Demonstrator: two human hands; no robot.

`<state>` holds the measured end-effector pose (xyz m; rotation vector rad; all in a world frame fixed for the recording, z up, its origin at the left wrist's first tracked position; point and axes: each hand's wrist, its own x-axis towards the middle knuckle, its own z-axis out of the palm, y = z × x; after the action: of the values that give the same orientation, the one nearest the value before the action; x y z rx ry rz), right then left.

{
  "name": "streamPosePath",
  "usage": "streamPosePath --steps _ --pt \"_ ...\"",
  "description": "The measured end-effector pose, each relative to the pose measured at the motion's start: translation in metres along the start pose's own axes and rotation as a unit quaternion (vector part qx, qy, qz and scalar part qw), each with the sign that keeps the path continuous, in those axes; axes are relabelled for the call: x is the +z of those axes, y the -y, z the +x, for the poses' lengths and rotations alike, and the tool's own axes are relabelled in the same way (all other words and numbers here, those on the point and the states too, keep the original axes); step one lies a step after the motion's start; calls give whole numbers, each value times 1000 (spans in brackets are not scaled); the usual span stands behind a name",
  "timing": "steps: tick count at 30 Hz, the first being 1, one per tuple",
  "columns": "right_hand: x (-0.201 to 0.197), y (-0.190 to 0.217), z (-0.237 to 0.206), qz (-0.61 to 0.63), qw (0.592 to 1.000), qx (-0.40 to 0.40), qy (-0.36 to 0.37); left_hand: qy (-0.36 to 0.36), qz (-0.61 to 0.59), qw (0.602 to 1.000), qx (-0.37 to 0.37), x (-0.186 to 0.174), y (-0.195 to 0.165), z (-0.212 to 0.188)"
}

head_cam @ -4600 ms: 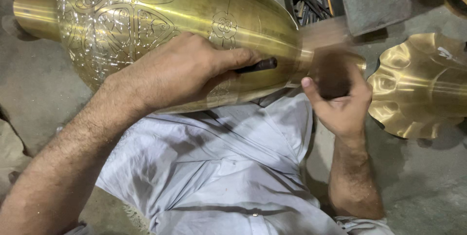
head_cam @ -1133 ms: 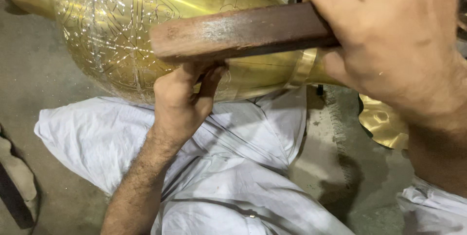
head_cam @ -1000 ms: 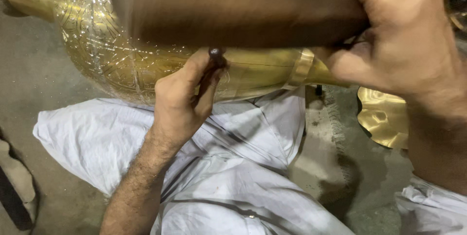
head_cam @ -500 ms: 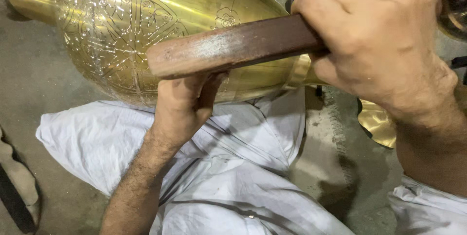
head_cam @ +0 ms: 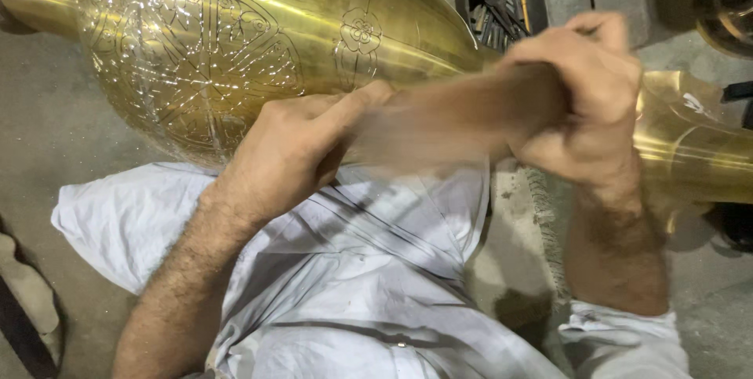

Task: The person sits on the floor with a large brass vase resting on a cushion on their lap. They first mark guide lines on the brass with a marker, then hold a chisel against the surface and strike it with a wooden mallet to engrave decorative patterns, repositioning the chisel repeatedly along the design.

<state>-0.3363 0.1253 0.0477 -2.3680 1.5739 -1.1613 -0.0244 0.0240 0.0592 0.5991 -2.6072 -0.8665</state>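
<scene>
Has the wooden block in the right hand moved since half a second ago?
Yes. The wooden block, motion-blurred in the right hand, has swung down across the brass vase toward the left hand.

Both forearms bare and hairy. Left hand and right hand: no gloves, rings or watch visible. Right arm has a pale grey-white cloth sleeve pushed up above the wrist, hem bunched. Loose, creased pale grey-white cotton garment covers the lap, with faint stitched seam lines.
</scene>
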Motion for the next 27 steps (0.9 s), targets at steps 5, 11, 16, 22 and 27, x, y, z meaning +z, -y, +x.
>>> streamPosePath --steps 5,11,16,22,27 --pt "26 13 -35 -61 992 89 -67 72 16 997 9 -12 -2 15" --pt "48 34 -68 78 930 351 -76 87 28 992 82 -19 -1 32" --pt "46 39 -77 -56 912 400 72 95 -17 994 -46 -27 -1 30" --pt "32 22 -75 18 949 314 -24 84 -23 996 36 -33 3 30" --pt "14 33 -46 149 925 339 -82 103 1 994 26 -31 3 29"
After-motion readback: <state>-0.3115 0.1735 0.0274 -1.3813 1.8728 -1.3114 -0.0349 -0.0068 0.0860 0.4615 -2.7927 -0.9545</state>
